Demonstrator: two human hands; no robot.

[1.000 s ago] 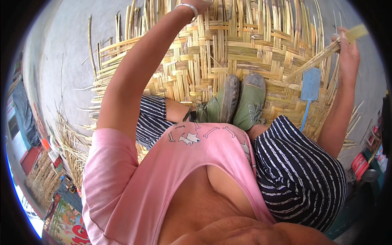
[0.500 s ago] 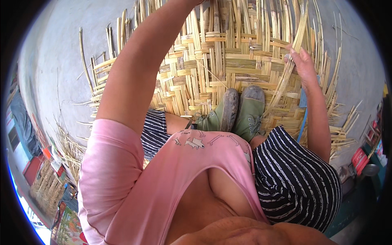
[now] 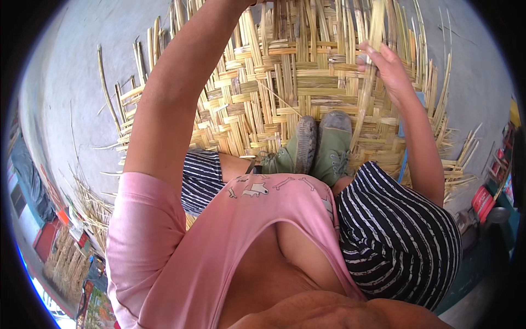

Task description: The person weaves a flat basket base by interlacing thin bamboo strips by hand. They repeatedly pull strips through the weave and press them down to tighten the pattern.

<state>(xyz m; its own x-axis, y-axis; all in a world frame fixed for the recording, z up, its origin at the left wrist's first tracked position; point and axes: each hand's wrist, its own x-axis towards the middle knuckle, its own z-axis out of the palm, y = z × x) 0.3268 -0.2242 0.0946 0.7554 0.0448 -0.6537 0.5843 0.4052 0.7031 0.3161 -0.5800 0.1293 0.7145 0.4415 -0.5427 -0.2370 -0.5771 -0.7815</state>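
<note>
A mat [image 3: 323,85] of woven split-cane strips spreads out in front of me, its loose ends fanning toward the far side. My right hand [image 3: 390,67] is above the mat's right part, its fingers curled round a long, pale split-cane strip [image 3: 364,104]. That strip runs from the top edge down toward my shoes and is blurred at its upper part. My left arm reaches up to the far side of the mat, where my left hand [image 3: 257,2] is cut off by the top edge; its fingers are hidden.
My green shoes [image 3: 334,145] stand on the mat's near part. A blue strip-like thing [image 3: 406,167] lies beside my right forearm. Grey concrete floor [image 3: 55,104] surrounds the mat. Loose cane pieces [image 3: 90,203] are at the left, and a red object [image 3: 482,203] is at the right.
My right hand has shifted left and slightly farther away, and the cane strip with it now stands more upright. My left arm has moved a little left.
</note>
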